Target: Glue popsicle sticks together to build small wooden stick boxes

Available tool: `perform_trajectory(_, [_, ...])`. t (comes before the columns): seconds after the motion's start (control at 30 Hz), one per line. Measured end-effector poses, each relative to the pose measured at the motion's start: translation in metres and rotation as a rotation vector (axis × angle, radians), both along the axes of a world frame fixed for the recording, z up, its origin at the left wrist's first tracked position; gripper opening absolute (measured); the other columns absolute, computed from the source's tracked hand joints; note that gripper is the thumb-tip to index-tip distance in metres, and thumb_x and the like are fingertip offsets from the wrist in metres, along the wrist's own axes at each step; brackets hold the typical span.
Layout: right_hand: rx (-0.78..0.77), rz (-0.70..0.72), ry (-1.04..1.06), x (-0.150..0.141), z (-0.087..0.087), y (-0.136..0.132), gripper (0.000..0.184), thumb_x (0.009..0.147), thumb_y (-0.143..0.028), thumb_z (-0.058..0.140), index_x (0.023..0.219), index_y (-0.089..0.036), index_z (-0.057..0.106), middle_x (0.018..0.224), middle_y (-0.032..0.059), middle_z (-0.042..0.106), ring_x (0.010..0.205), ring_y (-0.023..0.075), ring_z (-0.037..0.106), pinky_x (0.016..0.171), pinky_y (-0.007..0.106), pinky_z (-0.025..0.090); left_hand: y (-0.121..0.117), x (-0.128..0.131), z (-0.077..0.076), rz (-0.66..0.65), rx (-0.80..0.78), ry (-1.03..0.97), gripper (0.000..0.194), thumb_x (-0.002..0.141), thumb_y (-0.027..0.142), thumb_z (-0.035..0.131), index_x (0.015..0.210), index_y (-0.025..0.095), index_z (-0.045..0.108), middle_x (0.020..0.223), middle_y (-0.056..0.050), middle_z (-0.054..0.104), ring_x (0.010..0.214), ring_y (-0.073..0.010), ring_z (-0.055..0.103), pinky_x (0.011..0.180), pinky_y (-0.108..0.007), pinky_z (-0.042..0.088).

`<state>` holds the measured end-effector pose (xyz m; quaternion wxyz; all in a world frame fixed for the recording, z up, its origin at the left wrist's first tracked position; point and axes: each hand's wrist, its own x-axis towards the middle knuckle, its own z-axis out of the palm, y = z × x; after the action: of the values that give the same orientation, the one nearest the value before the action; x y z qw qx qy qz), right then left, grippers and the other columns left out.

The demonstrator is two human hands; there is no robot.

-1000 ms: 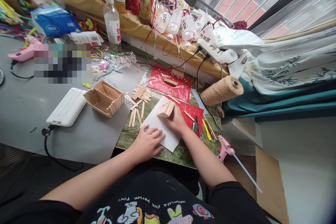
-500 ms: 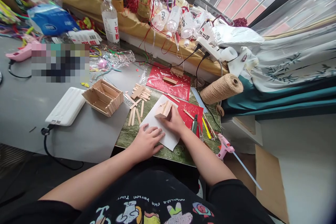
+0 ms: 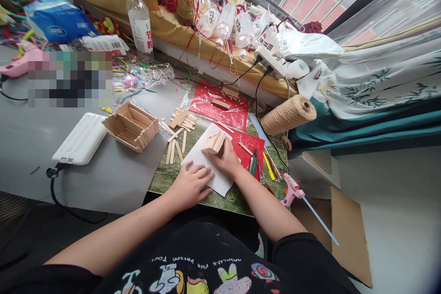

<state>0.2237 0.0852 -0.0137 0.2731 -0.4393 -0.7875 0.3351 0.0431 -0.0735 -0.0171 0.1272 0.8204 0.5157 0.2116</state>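
Observation:
My right hand (image 3: 225,158) grips a small wooden piece (image 3: 214,141) made of joined craft sticks, over a sheet of white paper (image 3: 220,184). Flat on the near left part of that paper lies my left hand (image 3: 193,183), fingers apart and holding nothing. Loose craft sticks (image 3: 172,152) are spread left of the paper, with a pile of more behind them. Farther left stands an open box (image 3: 132,127) built from craft sticks, with a divider inside. A red sheet (image 3: 253,140) lies partly beneath the white paper.
A pink glue gun (image 3: 292,190) sits at the table's right edge. Near it are a green-handled tool (image 3: 253,163) and a yellow pen (image 3: 268,166). A twine roll (image 3: 289,114) stands behind. A white power bank (image 3: 81,138) and a water bottle (image 3: 140,23) are to the left.
The view has shifted slightly, so everything sits a little farther left. The wooden piece in my right hand is turned slightly; my left hand stays flat on the paper.

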Motion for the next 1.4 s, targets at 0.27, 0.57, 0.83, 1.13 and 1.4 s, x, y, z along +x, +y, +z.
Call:
perform_trajectory(0.27, [0.024,0.014,-0.02,-0.0043,0.0029,-0.0004,0.079,0.087,-0.057,0.079,0.149,-0.022,0.045,0.143,0.0172,0.06,0.138,0.0345,0.057,0.119,0.055,0.047,-0.0006,0.0005,-0.002,0.005,-0.004,0.006,0.043,0.101,0.052,0.059,0.139,0.031,0.066,0.141,-0.008,0.069,0.133,-0.0308,0.06,0.121,-0.059,0.03])
perform_trajectory(0.57, [0.038,-0.03,-0.047,-0.0069,0.0048,0.0005,0.083,0.086,-0.062,0.078,0.149,-0.021,0.045,0.146,0.0188,0.057,0.142,0.0361,0.053,0.122,0.055,0.044,-0.0006,0.0001,-0.0021,0.006,0.0,-0.004,0.044,0.1,0.051,0.061,0.139,0.03,0.066,0.142,-0.008,0.069,0.133,-0.0303,0.06,0.122,-0.059,0.029])
perform_trajectory(0.83, [0.02,-0.034,-0.046,-0.0079,0.0056,0.0004,0.082,0.087,-0.058,0.078,0.152,-0.022,0.042,0.147,0.0179,0.057,0.142,0.0354,0.054,0.121,0.055,0.045,-0.001,0.0001,-0.0019,0.019,0.03,-0.005,0.042,0.099,0.048,0.063,0.138,0.032,0.068,0.139,-0.008,0.07,0.131,-0.0309,0.061,0.121,-0.058,0.032])
perform_trajectory(1.13, [0.051,-0.093,-0.043,-0.007,0.0067,0.0001,0.082,0.087,-0.059,0.077,0.15,-0.019,0.043,0.146,0.0209,0.056,0.142,0.0373,0.052,0.122,0.058,0.042,-0.0016,-0.0005,-0.0019,0.013,0.017,-0.028,0.04,0.102,0.049,0.059,0.137,0.031,0.066,0.139,-0.007,0.07,0.132,-0.0288,0.061,0.122,-0.057,0.03])
perform_trajectory(1.4, [0.049,-0.078,-0.058,-0.0054,0.0077,-0.0046,0.082,0.088,-0.061,0.076,0.151,-0.021,0.042,0.146,0.0196,0.056,0.14,0.0358,0.055,0.121,0.056,0.044,-0.002,-0.0004,-0.0061,0.025,0.023,-0.037,0.039,0.102,0.048,0.059,0.136,0.03,0.067,0.139,-0.007,0.07,0.131,-0.0284,0.061,0.122,-0.057,0.029])
